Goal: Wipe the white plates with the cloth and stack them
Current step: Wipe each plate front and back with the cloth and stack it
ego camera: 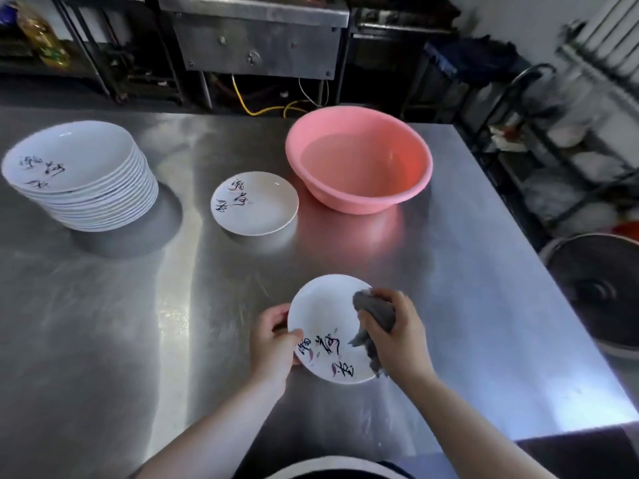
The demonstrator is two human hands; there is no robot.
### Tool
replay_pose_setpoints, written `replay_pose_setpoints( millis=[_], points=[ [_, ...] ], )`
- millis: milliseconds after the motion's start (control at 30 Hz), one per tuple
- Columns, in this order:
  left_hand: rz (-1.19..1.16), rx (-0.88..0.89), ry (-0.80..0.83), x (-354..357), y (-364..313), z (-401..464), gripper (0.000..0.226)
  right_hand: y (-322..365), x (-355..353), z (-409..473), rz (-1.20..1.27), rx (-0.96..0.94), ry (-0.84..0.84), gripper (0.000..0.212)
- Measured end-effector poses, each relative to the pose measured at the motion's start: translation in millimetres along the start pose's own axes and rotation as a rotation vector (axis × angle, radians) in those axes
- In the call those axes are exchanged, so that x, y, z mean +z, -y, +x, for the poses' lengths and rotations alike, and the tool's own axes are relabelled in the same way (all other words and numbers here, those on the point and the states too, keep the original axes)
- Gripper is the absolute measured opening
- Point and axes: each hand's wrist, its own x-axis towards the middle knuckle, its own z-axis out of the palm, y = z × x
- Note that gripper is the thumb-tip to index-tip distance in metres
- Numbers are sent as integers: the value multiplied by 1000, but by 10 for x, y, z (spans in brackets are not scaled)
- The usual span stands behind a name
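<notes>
1. Left hand [273,340] grips the plate [325,326] by its rim, low over the desk [138,323].
2. Right hand [397,337] clutches the grey cloth [375,314], pressing it onto the plate.
3. Plate stack [79,174] sits far left; single plate [255,203] beside the pink basin [359,160].

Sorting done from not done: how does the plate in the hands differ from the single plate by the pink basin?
The held plate is tilted, gripped at its rim by the left hand; the single plate lies flat on the steel table. The right hand presses a grey cloth on the held plate; the single plate is untouched. Both are white with brush-style lettering.
</notes>
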Motion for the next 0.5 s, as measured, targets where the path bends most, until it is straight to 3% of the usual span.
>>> replay_pose_setpoints(
  millis=[100,233,400,500],
  points=[
    [215,140,-53,2,47,3,41,-42,149,54,-113,-14,185,24],
    [566,240,20,-66,7,50,47,-160,156,50,-615,-367,169,11],
    [567,254,71,-78,9,119,45,-235,136,175,-707,-273,229,18],
    [496,200,30,-70,43,158,41,-107,330,264,-701,-335,238,22]
  ],
)
